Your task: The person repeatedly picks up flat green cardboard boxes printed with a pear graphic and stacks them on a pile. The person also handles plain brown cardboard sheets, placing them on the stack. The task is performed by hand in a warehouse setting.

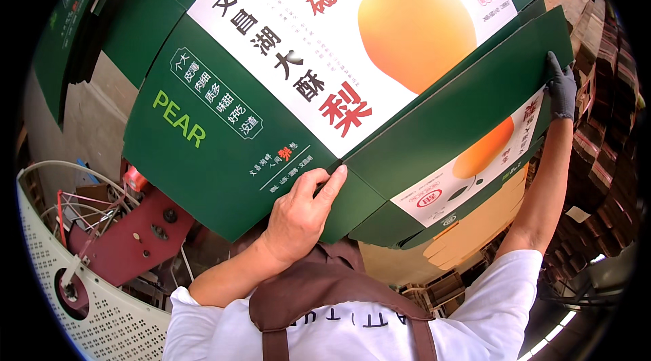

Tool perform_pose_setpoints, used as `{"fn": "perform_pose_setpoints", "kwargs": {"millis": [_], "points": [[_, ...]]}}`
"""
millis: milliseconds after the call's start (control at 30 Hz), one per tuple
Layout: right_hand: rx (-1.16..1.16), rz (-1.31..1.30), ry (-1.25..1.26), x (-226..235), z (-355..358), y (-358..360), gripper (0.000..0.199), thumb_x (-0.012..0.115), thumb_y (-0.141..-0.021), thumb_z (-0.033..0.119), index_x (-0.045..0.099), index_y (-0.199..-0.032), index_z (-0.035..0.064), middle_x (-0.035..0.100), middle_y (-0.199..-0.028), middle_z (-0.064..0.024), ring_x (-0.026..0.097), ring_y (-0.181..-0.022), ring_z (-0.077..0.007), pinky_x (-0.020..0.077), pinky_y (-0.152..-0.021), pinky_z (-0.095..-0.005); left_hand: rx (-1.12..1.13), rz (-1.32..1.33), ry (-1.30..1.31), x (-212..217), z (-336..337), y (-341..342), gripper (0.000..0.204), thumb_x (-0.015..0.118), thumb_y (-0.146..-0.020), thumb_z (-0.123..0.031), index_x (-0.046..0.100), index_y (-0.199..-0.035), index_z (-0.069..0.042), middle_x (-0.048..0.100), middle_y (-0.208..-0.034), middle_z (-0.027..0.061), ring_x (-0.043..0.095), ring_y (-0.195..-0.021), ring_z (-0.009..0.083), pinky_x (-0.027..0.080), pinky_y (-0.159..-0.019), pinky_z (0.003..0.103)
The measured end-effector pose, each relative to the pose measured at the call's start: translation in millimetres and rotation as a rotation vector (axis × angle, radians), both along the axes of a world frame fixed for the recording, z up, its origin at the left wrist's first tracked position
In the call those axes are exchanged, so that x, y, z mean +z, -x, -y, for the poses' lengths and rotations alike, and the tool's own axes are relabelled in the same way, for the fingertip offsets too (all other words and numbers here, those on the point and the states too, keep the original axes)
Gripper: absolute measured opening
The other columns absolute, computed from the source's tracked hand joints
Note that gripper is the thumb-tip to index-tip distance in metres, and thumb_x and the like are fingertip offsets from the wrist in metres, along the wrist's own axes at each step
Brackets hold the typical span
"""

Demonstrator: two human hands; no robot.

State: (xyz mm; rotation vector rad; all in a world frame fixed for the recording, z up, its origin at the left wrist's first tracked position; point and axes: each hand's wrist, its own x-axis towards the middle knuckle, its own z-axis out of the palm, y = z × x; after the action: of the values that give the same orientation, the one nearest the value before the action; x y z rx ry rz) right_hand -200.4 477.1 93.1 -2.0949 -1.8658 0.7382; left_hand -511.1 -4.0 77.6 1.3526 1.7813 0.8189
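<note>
The carton (305, 69) is a flattened green cardboard sheet with a white panel bearing an orange pear picture and printed lettering. Its upper edges are cut off by the frame, and a second panel is partly hidden behind it. It is held overhead, in front of the person. The left hand (298, 215), bare, pinches the carton's lower flap edge. The right hand (561, 93), gloved, has its fingers pressed against the far right edge.

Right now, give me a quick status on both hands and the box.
Left hand bare, gripping near flap edge of green carton. Right hand in grey glove, on far flap edge. Carton up, flaps partly folded. Nothing between hands and carton.
</note>
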Motion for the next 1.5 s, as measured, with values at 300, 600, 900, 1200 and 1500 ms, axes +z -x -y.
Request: {"fn": "perform_pose_setpoints", "kwargs": {"millis": [300,600,900,1200,1500], "points": [[0.004,-0.037,0.014,-2,-1,1,0.048,0.078,-0.084,0.046,0.068,-0.111,0.0077,0.059,-0.074,0.0035,0.045,-0.05,-0.0036,0.0344,-0.045,-0.0195,0.0,0.031,0.048,3,-5,4,0.054,0.068,-0.08,0.011,0.059,-0.132,-0.002,0.054,-0.1,0.0113,0.062,-0.071,0.0214,0.053,-0.057,0.034],[0.009,-0.03,0.004,-6,2,5,0.049,0.078,-0.083,0.046,0.068,-0.11,0.0066,0.058,-0.073,0.003,0.045,-0.049,-0.0043,0.0346,-0.045,-0.0203,-0.01,0.054,0.065,1,-5,5,0.055,0.068,-0.08,0.011,0.059,-0.132,-0.001,0.054,-0.1,0.0114,0.062,-0.071,0.0213,0.052,-0.056,0.035],[-0.01,-0.055,0.025,-12,3,8,0.047,0.077,-0.084,0.043,0.068,-0.111,0.0057,0.058,-0.073,0.0032,0.043,-0.048,-0.0044,0.0337,-0.045,-0.0203,-0.024,0.052,0.075,-2,-6,6,0.053,0.068,-0.079,0.01,0.059,-0.131,0.0,0.054,-0.099,0.0112,0.062,-0.072,0.0217,0.053,-0.056,0.035],[-0.021,-0.091,0.028,-11,8,11,0.045,0.077,-0.085,0.042,0.068,-0.112,0.0068,0.058,-0.076,0.0044,0.043,-0.052,-0.0032,0.0334,-0.047,-0.0201,-0.057,0.026,0.095,-3,-6,8,0.051,0.068,-0.08,0.009,0.06,-0.13,0.0,0.053,-0.098,0.0104,0.063,-0.072,0.022,0.053,-0.056,0.035],[-0.033,-0.093,0.034,-4,9,6,0.04,0.075,-0.088,0.042,0.068,-0.112,0.011,0.058,-0.079,0.0079,0.045,-0.058,-0.0006,0.0336,-0.052,-0.0178,-0.074,0.069,0.045,-11,-1,10,0.055,0.069,-0.078,0.011,0.059,-0.131,0.0,0.052,-0.099,0.0102,0.061,-0.069,0.0191,0.052,-0.055,0.033]]}}
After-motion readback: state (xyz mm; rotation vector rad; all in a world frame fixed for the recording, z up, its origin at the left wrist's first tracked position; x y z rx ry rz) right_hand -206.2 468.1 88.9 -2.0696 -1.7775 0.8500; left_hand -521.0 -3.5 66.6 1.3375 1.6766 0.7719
